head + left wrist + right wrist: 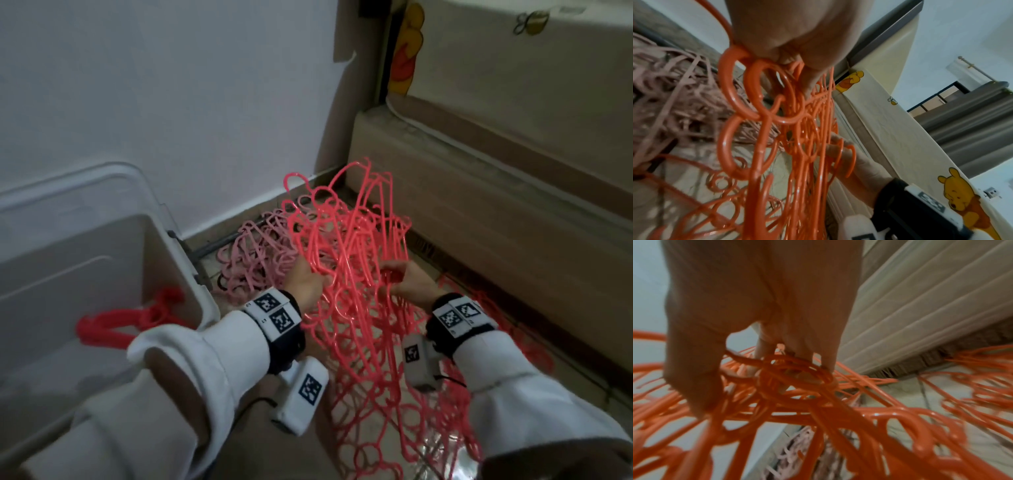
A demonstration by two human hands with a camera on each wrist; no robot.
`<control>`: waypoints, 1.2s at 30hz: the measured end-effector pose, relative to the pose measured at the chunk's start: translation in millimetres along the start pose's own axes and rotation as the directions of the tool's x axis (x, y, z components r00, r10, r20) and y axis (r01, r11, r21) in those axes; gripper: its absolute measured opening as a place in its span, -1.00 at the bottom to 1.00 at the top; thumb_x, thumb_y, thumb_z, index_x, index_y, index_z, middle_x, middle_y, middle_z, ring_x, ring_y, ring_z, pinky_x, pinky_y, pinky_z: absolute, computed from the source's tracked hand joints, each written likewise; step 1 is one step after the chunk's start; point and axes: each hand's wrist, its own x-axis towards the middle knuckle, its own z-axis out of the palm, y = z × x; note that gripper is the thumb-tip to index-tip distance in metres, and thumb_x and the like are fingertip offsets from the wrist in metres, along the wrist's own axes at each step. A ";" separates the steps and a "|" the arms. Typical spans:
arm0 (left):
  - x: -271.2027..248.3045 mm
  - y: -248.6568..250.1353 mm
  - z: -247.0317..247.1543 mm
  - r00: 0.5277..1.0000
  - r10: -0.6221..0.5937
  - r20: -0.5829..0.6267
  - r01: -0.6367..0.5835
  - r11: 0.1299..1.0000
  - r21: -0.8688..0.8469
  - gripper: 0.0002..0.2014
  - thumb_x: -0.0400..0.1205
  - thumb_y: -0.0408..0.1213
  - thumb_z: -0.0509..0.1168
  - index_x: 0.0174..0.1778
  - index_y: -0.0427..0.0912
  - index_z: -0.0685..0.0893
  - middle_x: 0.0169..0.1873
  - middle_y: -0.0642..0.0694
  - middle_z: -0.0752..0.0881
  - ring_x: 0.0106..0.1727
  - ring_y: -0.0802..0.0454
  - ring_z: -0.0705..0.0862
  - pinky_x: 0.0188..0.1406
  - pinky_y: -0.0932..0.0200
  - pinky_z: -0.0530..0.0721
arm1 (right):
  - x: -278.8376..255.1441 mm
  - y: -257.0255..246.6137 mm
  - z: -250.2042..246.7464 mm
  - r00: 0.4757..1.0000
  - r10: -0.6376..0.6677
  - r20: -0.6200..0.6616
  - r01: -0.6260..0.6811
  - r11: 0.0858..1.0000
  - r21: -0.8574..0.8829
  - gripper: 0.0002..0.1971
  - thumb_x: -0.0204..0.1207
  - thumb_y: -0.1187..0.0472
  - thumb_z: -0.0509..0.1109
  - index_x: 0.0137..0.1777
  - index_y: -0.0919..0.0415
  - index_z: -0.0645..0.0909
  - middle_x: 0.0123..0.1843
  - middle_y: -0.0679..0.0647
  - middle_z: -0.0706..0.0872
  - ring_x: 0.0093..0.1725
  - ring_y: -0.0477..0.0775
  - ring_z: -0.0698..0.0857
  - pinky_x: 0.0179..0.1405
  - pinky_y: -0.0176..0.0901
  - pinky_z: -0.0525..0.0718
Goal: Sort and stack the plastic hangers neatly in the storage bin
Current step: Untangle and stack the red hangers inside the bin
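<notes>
I have both hands buried in a tangled bunch of coral-red plastic hangers (346,274), lifted off the tiled floor (428,407) in front of me. My left hand (305,279) has its fingers curled through the ring-shaped loops near the hooks, clamped on the bunch; my right hand (407,282) grips the same bunch from the other side, fingers hooked round several necks at once. The open translucent white plastic storage bin (191,260) stands to my left, with a small stack of red hangers (137,317) already lying in it. A heap of pale pink plastic hangers (253,255) sits on the floor beyond, against the wall. To do this well, I judge I should shake the bunch gently so the snagged arms drop free, line up all the hooks one way, and only then carry it over; pulling hard could snap the thin plastic.
</notes>
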 end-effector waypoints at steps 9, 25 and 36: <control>-2.7 73.5 -60.4 0.959 0.275 0.068 -0.278 0.960 0.022 -0.54 0.59 -0.59 0.22 0.42 -0.25 0.39 -0.18 -0.13 0.63 -0.34 0.10 0.57 -0.44 0.32 0.62 | 12.8 -80.3 -17.1 0.986 -0.138 -0.088 0.140 0.990 0.015 -0.71 0.34 0.46 0.52 0.06 0.27 0.66 -0.15 0.14 0.73 -0.28 -0.12 0.71 -0.22 -0.34 0.69; 17.5 -27.3 3.7 0.999 0.009 -0.049 -0.014 0.995 -0.103 -0.46 0.60 -0.48 0.29 0.51 -0.33 0.30 0.42 -0.23 0.49 0.45 -0.14 0.45 0.43 0.08 0.37 | 15.5 -21.6 12.9 0.999 -0.010 -0.047 -0.017 0.836 -0.548 -0.46 0.24 0.39 0.56 0.25 0.09 0.62 -0.06 -0.03 0.62 0.01 0.05 0.69 -0.12 -0.32 0.48; 42.3 14.6 -0.9 0.994 0.103 -0.027 -0.106 0.979 -0.173 -0.59 0.61 -0.49 0.27 0.39 -0.33 0.41 0.24 -0.11 0.58 0.29 -0.08 0.55 0.33 0.01 0.50 | 24.5 -47.0 -12.0 0.953 -0.224 -0.204 0.087 0.848 -0.523 -0.70 0.31 0.35 0.50 0.07 0.22 0.69 -0.10 -0.01 0.56 -0.10 0.02 0.59 -0.17 -0.35 0.37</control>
